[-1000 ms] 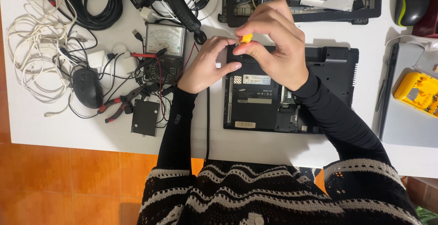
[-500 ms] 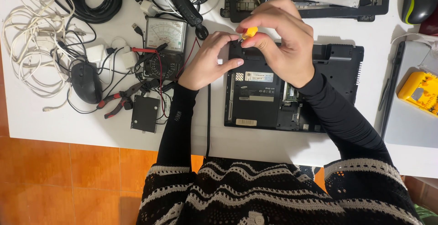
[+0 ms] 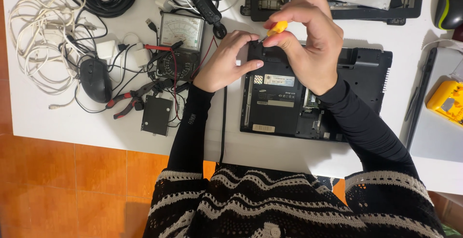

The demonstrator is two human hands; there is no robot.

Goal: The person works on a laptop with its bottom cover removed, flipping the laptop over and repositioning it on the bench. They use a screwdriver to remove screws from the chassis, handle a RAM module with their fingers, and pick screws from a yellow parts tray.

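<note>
**White surface, black laptop, one small screwdriver at its corner**

White surface (image 3: 43,117) spreads under everything, crowded with gear. On it, just in front of the person, lies an upturned black laptop base (image 3: 308,98) with its labels facing up. To its left sit an analogue multimeter (image 3: 179,49), a black mouse (image 3: 95,79), red-handled pliers (image 3: 130,100) and a tangle of white cables (image 3: 38,40); a yellow meter (image 3: 446,102) lies well apart at the right edge.

The right hand (image 3: 311,45) is clenched around a yellow-handled screwdriver (image 3: 276,27), pinching it between fingertips, its tip pointing down toward the laptop's far-left corner. The left hand (image 3: 229,59) grasps nothing; its fingers rest curled against that same corner, steadying it.

Compared with half a second ago, little has changed: both hands stay at the same corner and the yellow handle sits in nearly the same place. A second ago the grip looked the same too. That suggests slow, fine work at one screw point, though the screw itself is hidden behind the fingers.
</note>
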